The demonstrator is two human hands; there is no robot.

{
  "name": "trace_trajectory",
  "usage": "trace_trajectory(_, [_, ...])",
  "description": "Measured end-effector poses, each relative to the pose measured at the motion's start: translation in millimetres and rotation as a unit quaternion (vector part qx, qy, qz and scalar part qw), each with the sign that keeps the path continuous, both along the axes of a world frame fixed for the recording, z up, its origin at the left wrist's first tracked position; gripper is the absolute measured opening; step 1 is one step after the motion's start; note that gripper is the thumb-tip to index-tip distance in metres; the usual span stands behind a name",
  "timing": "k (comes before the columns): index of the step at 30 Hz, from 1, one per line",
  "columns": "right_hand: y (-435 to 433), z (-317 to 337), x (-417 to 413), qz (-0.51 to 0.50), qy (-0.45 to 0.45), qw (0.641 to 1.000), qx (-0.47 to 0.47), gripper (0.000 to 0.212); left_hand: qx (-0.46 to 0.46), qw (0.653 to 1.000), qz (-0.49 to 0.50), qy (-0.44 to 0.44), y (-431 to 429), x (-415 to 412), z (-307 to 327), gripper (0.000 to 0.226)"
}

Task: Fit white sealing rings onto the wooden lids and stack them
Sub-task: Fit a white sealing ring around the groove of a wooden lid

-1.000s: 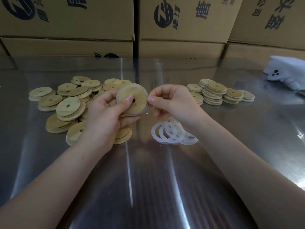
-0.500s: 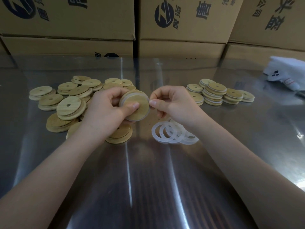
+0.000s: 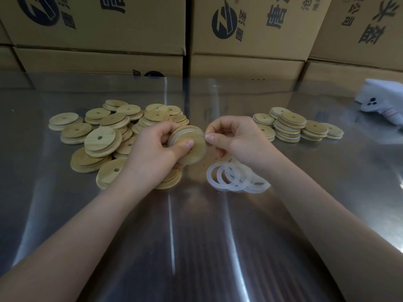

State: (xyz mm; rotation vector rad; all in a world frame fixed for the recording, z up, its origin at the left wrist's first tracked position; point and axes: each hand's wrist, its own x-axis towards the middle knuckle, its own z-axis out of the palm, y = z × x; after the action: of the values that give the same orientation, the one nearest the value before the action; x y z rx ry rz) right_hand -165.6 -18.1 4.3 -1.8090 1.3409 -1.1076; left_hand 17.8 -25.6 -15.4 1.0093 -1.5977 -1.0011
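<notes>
Gripping a wooden lid (image 3: 193, 149) just above the table (image 3: 196, 236), the left hand (image 3: 152, 155) has its thumb flat across the lid's face and its fingers curled round behind. The lid tilts toward the camera, dead centre, between the two hands. The right hand (image 3: 237, 138) comes in at the lid's right edge, thumb and forefinger pinched together on the white sealing ring (image 3: 182, 134), which shows as a pale band round the lid's rim. The thumb covers the middle of the lid, so its hole cannot be seen.

Left of the action, a loose heap of bare lids (image 3: 102, 138) sprawls over the shiny tabletop, overlapping every which way. The left hand and wrist block the near side of that heap, with a couple of lids peeking out below the palm.

Just under the right wrist lies a small cluster of spare rings (image 3: 210, 178), overlapping one another, the far ones partly hidden by the forearm.

Off to the right, well apart, short stacks of ringed lids (image 3: 290, 127) sit side by side. Further right, a white bundle (image 3: 379, 101) rests at the table's edge. Cardboard boxes (image 3: 98, 29) wall off the back.
</notes>
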Motion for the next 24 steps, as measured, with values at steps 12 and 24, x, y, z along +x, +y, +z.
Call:
trace_trajectory(12, [0.4, 2.1, 0.2, 0.013, 0.01, 1.0, -0.011, 0.018, 0.099, 0.982, 0.005, 0.16, 0.8, -1.1, 0.6, 0.012])
trace_trajectory(24, [0.0, -0.2, 1.1, 0.014, -0.067, 0.997, 0.017, 0.015, 0.115, 0.976, -0.02, 0.186, 1.8, 0.0, 0.6, 0.014])
